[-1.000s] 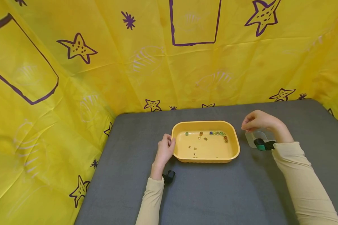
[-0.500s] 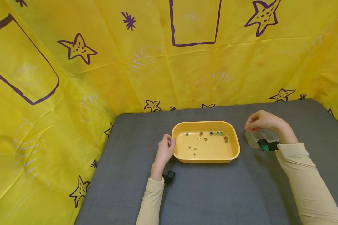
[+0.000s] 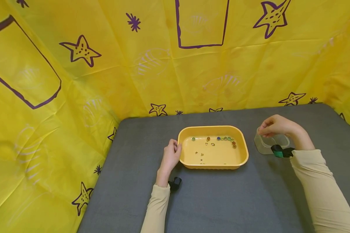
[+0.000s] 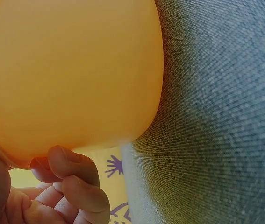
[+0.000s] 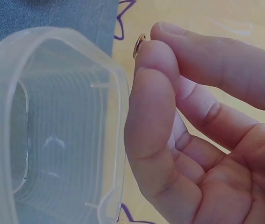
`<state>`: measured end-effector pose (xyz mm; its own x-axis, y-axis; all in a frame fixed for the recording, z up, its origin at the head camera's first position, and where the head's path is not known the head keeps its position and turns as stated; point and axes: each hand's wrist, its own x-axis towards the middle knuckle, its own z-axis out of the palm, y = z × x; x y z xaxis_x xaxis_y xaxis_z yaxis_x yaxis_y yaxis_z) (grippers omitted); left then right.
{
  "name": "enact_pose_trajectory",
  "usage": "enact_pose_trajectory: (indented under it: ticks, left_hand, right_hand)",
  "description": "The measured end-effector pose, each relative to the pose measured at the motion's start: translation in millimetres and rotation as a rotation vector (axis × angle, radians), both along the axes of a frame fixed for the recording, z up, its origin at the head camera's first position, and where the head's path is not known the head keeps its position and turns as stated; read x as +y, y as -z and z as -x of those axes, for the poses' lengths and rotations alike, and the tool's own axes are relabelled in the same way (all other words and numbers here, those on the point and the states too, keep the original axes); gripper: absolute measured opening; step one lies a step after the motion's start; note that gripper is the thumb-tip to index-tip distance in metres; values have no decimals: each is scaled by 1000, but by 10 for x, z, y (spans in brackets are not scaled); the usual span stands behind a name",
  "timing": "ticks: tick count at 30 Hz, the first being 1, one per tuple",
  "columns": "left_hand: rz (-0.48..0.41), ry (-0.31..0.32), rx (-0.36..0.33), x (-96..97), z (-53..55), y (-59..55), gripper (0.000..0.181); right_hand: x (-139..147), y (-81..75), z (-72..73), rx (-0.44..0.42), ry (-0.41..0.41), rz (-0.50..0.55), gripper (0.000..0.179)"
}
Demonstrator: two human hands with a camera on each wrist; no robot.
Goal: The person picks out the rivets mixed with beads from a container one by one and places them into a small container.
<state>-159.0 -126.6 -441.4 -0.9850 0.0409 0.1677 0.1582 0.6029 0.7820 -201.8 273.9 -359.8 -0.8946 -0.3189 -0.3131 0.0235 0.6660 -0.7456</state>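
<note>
A shallow yellow tray (image 3: 218, 155) stands mid-table in the head view, with glass marbles (image 3: 234, 144) and small gold-coloured metal pieces (image 3: 202, 154) scattered on its floor. My left hand (image 3: 171, 154) grips the tray's left rim; the left wrist view shows curled fingers (image 4: 78, 191) against its outer wall. Over the clear plastic container (image 3: 263, 146) is my right hand (image 3: 275, 126). Its thumb and forefinger pinch a small gold metal piece with a round, thin edge (image 5: 139, 45). In the right wrist view these fingertips are beside the container's rim (image 5: 118, 88), mostly outside the opening.
A dark grey cloth covers the table (image 3: 221, 200). Yellow patterned fabric (image 3: 134, 84) rises behind it and along both sides. The right forearm and wristband (image 3: 281, 151) partly cover the container in the head view.
My right hand has moved to the right, away from the tray. The clear container looks taller and tilted up now, where before it lay flatter. My left hand and the tray hold still.
</note>
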Motion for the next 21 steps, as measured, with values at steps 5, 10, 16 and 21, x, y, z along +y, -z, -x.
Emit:
enact_pose_trajectory:
  ticks: [5, 10, 16, 21]
  left_hand:
    - [-4, 2, -4, -5, -1, 1, 13]
    - [-1, 0, -8, 1, -1, -4, 13]
    - [-1, 0, -10, 5, -3, -10, 13]
    - [-2, 1, 2, 5, -4, -12, 12]
  right_hand:
    - [22, 6, -4, 4, 11, -7, 20]
    - [44, 8, -13, 3, 17, 0, 20]
    - [74, 9, -26, -6, 29, 19, 20]
    - [98, 2, -43, -9, 33, 31, 20]
